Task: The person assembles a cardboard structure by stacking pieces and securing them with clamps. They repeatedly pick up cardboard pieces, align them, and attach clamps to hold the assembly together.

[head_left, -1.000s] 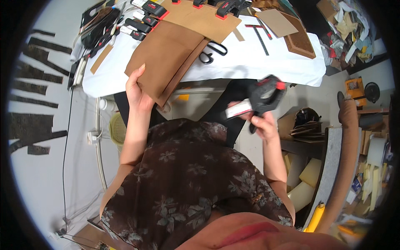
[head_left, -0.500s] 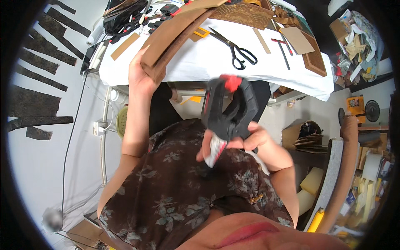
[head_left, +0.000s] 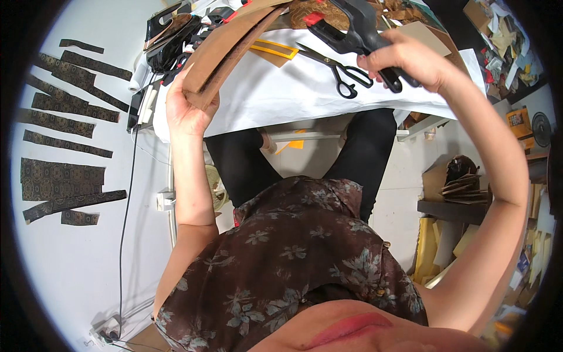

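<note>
Left hand point(head_left: 192, 114): fingers gripping the brown panel point(head_left: 220, 56) by its near end
Right hand point(head_left: 413, 61): fingers wrapped round the black clamp point(head_left: 358, 38), over the white-covered table point(head_left: 264, 97)
Panel: left of the scissors point(head_left: 339, 73)

The long brown folded panel point(head_left: 218, 53) is left of the flat yellow slotted bar point(head_left: 275, 51) and black metal scissors point(head_left: 326, 60), both lying on the white cloth-covered worktop point(head_left: 264, 91).

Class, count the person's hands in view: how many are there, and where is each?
2. The left hand holds the near end of the brown piece, some fingers hidden; the right hand grips the black clamp at upper right.
</note>
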